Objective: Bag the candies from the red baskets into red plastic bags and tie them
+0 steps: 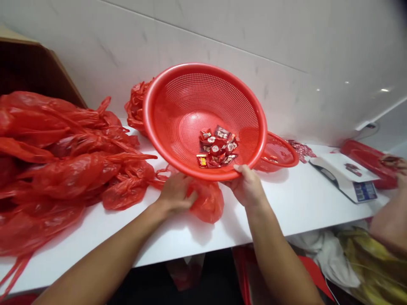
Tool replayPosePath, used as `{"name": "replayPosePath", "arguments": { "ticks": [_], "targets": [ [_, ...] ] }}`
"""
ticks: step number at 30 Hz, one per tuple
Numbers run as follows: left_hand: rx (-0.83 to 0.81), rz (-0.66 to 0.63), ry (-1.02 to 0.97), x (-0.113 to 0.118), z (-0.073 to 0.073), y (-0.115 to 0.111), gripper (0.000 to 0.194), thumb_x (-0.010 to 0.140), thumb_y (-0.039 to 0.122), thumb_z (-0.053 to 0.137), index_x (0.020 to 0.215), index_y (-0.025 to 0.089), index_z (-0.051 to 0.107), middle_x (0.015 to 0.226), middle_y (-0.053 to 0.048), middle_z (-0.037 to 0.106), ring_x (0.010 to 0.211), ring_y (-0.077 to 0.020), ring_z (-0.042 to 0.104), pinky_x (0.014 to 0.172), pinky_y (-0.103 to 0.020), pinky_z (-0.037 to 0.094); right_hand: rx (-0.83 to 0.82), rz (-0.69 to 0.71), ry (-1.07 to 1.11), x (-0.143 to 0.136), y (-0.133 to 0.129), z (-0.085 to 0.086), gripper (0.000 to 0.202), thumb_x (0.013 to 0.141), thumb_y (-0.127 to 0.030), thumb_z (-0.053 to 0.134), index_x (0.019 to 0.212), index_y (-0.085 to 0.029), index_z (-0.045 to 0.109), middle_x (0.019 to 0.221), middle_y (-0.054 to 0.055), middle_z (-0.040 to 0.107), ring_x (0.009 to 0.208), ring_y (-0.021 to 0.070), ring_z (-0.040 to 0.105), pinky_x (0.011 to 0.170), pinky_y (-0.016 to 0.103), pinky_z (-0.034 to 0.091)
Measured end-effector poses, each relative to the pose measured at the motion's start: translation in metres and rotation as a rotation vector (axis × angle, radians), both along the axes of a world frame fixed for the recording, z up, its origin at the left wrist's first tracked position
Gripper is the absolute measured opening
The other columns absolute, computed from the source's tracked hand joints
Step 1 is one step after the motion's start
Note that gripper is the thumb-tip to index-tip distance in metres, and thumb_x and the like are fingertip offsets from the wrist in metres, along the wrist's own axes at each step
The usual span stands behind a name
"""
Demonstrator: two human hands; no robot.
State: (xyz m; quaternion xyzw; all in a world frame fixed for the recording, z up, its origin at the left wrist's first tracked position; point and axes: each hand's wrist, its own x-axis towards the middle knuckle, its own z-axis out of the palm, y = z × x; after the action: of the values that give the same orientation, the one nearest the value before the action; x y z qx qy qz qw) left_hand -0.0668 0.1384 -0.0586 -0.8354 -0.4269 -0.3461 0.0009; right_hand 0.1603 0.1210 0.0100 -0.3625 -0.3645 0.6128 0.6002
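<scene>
My right hand (246,186) grips the near rim of a red plastic colander (203,89), thumb over the edge. The colander is tilted toward me above the table. Small wrapped candies (218,148) in red and dark wrappers lie in a heap low inside it. Just under the rim, my left hand (178,192) is closed on a thin red plastic bag (208,203), which hangs at the table's surface. Part of the left fingers and the bag's mouth are hidden beneath the colander.
Several filled red bags (70,169) pile up at left beside a cardboard box (60,72). More bags (138,106) stand behind. At right are a second red basket (280,152), loose wrapped pieces (300,150), a scale (346,178), a red tray (365,156) and another person's hand (396,165).
</scene>
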Motion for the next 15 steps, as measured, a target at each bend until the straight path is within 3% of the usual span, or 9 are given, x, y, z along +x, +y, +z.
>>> {"name": "replayPosePath", "arguments": {
  "ticks": [3, 6, 8, 12, 15],
  "targets": [
    [0.03, -0.056, -0.066, 0.001, 0.006, -0.004, 0.039, 0.093, 0.052, 0.056, 0.107, 0.019, 0.071, 0.113, -0.015, 0.074, 0.104, -0.0348, 0.068, 0.089, -0.054, 0.053, 0.018, 0.004, -0.035, 0.009, -0.005, 0.018, 0.024, 0.08, -0.038, 0.067, 0.096, -0.02, 0.07, 0.106, 0.007, 0.08, 0.104, 0.0274, 0.075, 0.088, 0.043, 0.063],
    [0.121, -0.111, -0.215, 0.004, 0.005, -0.009, 0.042, 0.093, 0.056, 0.058, 0.11, 0.018, 0.065, 0.11, -0.014, 0.071, 0.104, -0.033, 0.066, 0.092, -0.053, 0.053, 0.04, -0.007, -0.038, 0.019, -0.013, 0.029, 0.031, 0.084, -0.037, 0.064, 0.11, -0.023, 0.071, 0.119, 0.006, 0.078, 0.115, 0.0296, 0.073, 0.091, 0.046, 0.062],
    [0.176, -0.178, -0.274, 0.007, 0.003, -0.012, 0.048, 0.093, 0.054, 0.062, 0.125, 0.019, 0.06, 0.122, -0.016, 0.067, 0.114, -0.0331, 0.063, 0.097, -0.052, 0.053, 0.067, -0.004, -0.017, 0.024, -0.019, 0.033, 0.033, 0.086, -0.036, 0.062, 0.116, -0.024, 0.071, 0.121, 0.006, 0.078, 0.118, 0.0297, 0.072, 0.092, 0.047, 0.062],
    [0.171, -0.308, -0.222, 0.016, -0.002, -0.016, 0.072, 0.093, 0.06, 0.064, 0.153, 0.026, 0.042, 0.15, -0.018, 0.051, 0.134, -0.0361, 0.054, 0.107, -0.054, 0.05, 0.103, 0.037, 0.031, 0.026, -0.028, 0.036, 0.032, 0.089, -0.033, 0.061, 0.117, -0.025, 0.073, 0.116, 0.007, 0.079, 0.121, 0.0304, 0.071, 0.094, 0.049, 0.062],
    [0.122, -0.393, -0.159, 0.022, -0.007, -0.016, 0.08, 0.093, 0.065, 0.063, 0.159, 0.029, 0.037, 0.152, -0.016, 0.052, 0.136, -0.038, 0.053, 0.111, -0.057, 0.047, 0.069, 0.083, 0.074, 0.021, -0.031, 0.036, 0.033, 0.085, -0.033, 0.066, 0.116, -0.024, 0.074, 0.115, 0.007, 0.08, 0.113, 0.0312, 0.074, 0.091, 0.051, 0.063]
  ]
}}
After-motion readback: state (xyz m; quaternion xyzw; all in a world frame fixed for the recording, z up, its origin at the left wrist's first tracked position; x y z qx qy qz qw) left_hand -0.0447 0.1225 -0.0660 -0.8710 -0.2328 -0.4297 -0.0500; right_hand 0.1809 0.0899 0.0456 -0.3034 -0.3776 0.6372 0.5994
